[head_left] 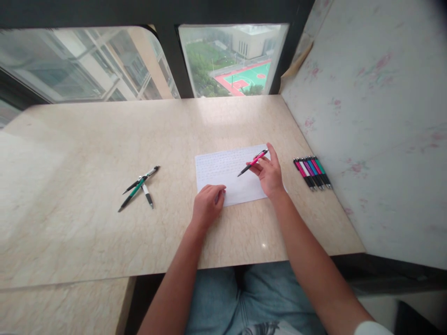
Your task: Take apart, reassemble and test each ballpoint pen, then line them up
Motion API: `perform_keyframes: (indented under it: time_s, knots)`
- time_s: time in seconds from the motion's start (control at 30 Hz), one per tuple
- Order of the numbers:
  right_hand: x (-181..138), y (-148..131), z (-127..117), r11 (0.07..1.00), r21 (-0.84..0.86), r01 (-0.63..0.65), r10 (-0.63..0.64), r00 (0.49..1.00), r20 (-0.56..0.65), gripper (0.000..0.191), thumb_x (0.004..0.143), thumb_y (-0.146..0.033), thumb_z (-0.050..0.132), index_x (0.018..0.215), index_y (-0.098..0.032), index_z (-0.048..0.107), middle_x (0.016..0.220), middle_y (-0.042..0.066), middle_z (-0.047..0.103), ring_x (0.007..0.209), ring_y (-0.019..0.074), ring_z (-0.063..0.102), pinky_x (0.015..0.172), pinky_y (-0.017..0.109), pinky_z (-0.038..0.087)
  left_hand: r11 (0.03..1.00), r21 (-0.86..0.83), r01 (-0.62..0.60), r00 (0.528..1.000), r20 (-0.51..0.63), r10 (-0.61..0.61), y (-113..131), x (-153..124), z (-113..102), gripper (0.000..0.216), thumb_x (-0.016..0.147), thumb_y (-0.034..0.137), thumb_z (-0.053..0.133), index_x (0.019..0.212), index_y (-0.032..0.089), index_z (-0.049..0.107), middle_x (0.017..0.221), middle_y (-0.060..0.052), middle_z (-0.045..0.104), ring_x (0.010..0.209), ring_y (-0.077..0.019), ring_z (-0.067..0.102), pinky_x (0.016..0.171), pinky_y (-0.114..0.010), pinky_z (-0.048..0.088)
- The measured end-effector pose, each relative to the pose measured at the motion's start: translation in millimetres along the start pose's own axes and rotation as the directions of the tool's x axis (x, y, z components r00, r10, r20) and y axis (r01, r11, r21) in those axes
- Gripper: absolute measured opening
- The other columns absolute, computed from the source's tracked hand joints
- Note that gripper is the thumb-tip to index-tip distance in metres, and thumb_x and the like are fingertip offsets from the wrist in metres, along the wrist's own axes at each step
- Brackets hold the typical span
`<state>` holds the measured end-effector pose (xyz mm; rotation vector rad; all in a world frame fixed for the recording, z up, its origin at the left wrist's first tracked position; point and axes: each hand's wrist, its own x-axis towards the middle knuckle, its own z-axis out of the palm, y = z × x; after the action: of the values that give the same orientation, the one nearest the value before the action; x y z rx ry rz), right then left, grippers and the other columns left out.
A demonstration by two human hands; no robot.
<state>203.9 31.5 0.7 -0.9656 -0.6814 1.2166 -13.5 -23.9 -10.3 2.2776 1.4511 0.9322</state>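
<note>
In my right hand (270,177) is a pink ballpoint pen (256,161) with a black grip. The thumb-side fingers hold it near its upper end, one fingertip lies by its top, and its tip slants down to the left over the paper. A white sheet of paper (240,193) lies beneath, its upper part covered with rows of faint handwriting. My left hand (207,204) rests on the sheet's lower left edge with its fingers curled in. Nothing shows in it, though its palm is hidden.
Left on the marbled tabletop (84,153), a green pen (132,194) and two white-and-black pens (147,194) lie crossed. Several coloured pens (312,172) lie side by side at the right, near the flowered wall (377,139). A window (226,60) stands behind the table.
</note>
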Motion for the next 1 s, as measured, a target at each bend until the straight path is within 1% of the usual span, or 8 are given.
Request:
perform_keyframes:
  time_s: [0.13,0.27,0.33,0.43,0.53,0.63,0.8,1.0]
  knots:
    - [-7,-2,-16,0.997,-0.082,0.008,-0.010,1.000,-0.021,0.079,0.073,-0.035,0.074,0.143,-0.034,0.037,0.090,-0.005,0.064,0.075,0.0132,0.070,0.078,0.034,0.059,1.000,0.004,0.002,1.000,-0.010,-0.002,-1,0,1,0.017,0.092,0.019,0.054,0.100,0.018,0.069,0.088,-0.007,0.073,0.079,-0.0180,0.068,0.073,-0.032,0.054]
    - [-18,-4,-37,0.903,-0.408,0.133,-0.176,0.982,-0.070,0.068,0.076,-0.038,0.072,0.137,-0.025,0.047,0.099,0.003,0.069,0.073,0.0148,0.069,0.072,0.033,0.058,1.000,-0.003,-0.002,1.000,-0.010,0.002,-3,1,4,0.017,0.091,0.019,0.054,0.099,0.018,0.069,0.088,-0.006,0.074,0.078,-0.0178,0.067,0.073,-0.032,0.053]
    - [-21,-4,-45,0.738,-0.640,0.216,-0.299,0.954,-0.023,0.051,0.080,-0.035,0.067,0.129,-0.021,0.057,0.101,0.007,0.070,0.073,0.0161,0.068,0.071,0.032,0.057,1.000,-0.008,-0.002,1.000,-0.002,0.002,-4,1,4,0.016,0.091,0.019,0.054,0.099,0.018,0.069,0.088,-0.006,0.074,0.078,-0.0182,0.067,0.073,-0.032,0.053]
    - [-22,-3,-52,0.384,-0.873,0.300,-0.361,0.919,0.157,0.036,0.087,-0.026,0.058,0.122,-0.018,0.063,0.101,0.009,0.071,0.075,0.0181,0.065,0.074,0.035,0.054,1.000,-0.013,0.001,1.000,0.016,-0.001,-4,2,4,0.016,0.091,0.019,0.054,0.099,0.018,0.069,0.088,-0.007,0.074,0.079,-0.0188,0.066,0.073,-0.032,0.052]
    - [-23,0,-52,0.064,-0.951,0.303,-0.326,0.907,0.266,0.031,0.089,-0.020,0.054,0.116,-0.016,0.067,0.099,0.011,0.071,0.087,0.0230,0.062,0.083,0.039,0.049,1.000,-0.019,0.010,1.000,0.029,-0.009,-3,2,3,0.017,0.091,0.020,0.054,0.099,0.019,0.068,0.089,-0.007,0.074,0.079,-0.0191,0.066,0.073,-0.032,0.052]
    - [-27,2,-52,-0.112,-0.958,0.263,-0.323,0.902,0.285,0.025,0.090,-0.024,0.055,0.108,-0.016,0.070,0.100,0.013,0.069,0.096,0.0259,0.058,0.086,0.039,0.044,1.000,-0.022,0.016,0.999,0.032,-0.015,-3,2,3,0.017,0.092,0.020,0.053,0.100,0.019,0.068,0.089,-0.007,0.074,0.080,-0.0192,0.067,0.073,-0.032,0.051]
    - [-40,0,-56,-0.174,-0.968,0.183,-0.350,0.907,0.235,0.025,0.089,-0.033,0.059,0.103,-0.017,0.071,0.096,0.012,0.067,0.094,0.0254,0.055,0.083,0.036,0.040,1.000,-0.022,0.018,0.999,0.037,-0.017,-3,3,3,0.017,0.092,0.020,0.053,0.099,0.019,0.068,0.091,-0.007,0.074,0.081,-0.0196,0.067,0.074,-0.032,0.051]
    - [-51,0,-65,-0.117,-0.984,0.137,-0.373,0.912,0.171,0.014,0.087,-0.026,0.060,0.093,-0.018,0.071,0.092,0.009,0.068,0.091,0.0232,0.057,0.082,0.034,0.039,0.999,-0.036,0.021,0.999,0.034,-0.020,-4,4,2,0.018,0.092,0.021,0.052,0.099,0.019,0.068,0.093,-0.007,0.074,0.082,-0.0201,0.067,0.073,-0.032,0.051]
